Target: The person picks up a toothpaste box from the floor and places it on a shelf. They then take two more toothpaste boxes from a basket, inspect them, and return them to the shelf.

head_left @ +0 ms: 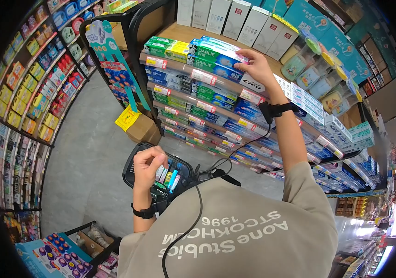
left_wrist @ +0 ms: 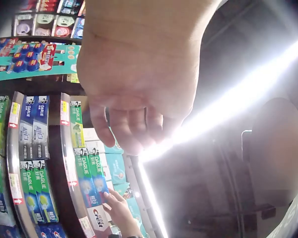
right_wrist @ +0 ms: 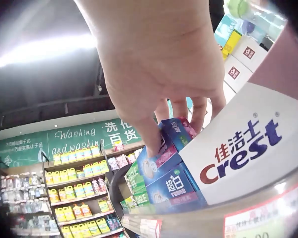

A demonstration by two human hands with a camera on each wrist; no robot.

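Observation:
On the top shelf tier, my right hand (head_left: 255, 69) pinches the right end of a green-and-blue Darlie toothpaste box (head_left: 215, 54), which lies on a stack of similar boxes. From the right wrist view, the thumb presses the front of the toothpaste box (right_wrist: 159, 161) while the other fingers reach behind it. A white Crest sign (right_wrist: 248, 148) stands just beside this hand. My left hand (head_left: 148, 164) is raised over a black basket (head_left: 129, 178) with loosely bent fingers and nothing in it. Several small boxes (head_left: 164, 176) lie inside the basket.
Lower tiers hold rows of toothpaste boxes (head_left: 212, 95) behind price strips. White upright cartons (head_left: 237, 18) line the back, and cups (head_left: 309, 76) hang at the right. A cardboard box (head_left: 144, 130) sits on the floor by the shelf end. A black cable (head_left: 201, 208) runs across the shirt.

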